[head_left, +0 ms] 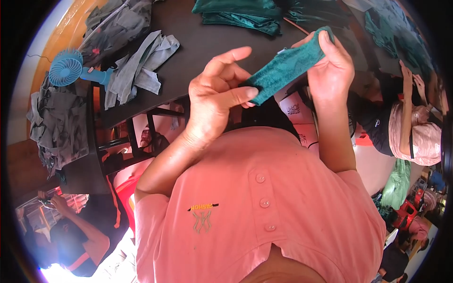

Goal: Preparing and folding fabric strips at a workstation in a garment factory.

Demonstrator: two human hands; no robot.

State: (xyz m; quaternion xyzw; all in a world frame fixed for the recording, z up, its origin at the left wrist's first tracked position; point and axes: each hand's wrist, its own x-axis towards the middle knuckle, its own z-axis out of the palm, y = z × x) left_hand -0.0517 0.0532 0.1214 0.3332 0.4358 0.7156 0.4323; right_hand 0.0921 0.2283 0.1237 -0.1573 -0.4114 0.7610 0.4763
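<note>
A narrow strip of dark green velvety fabric (287,70) is stretched slantwise between my two hands, above the near edge of the dark table. My left hand (219,89) pinches its lower left end between thumb and fingers, with the index finger raised apart. At the upper right end, my right hand (332,61) grips the strip, its thumb on top and its other fingers mostly hidden behind the cloth. A small pale bit, perhaps a tag or thread, shows at the strip's upper edge.
A folded stack of green fabric (240,16) lies at the table's far side. Grey cloth pieces (141,70) lie to the left near a blue handheld fan (66,67). Another grey pile (59,127) sits at far left. Other people work at both sides, one in pink (417,132).
</note>
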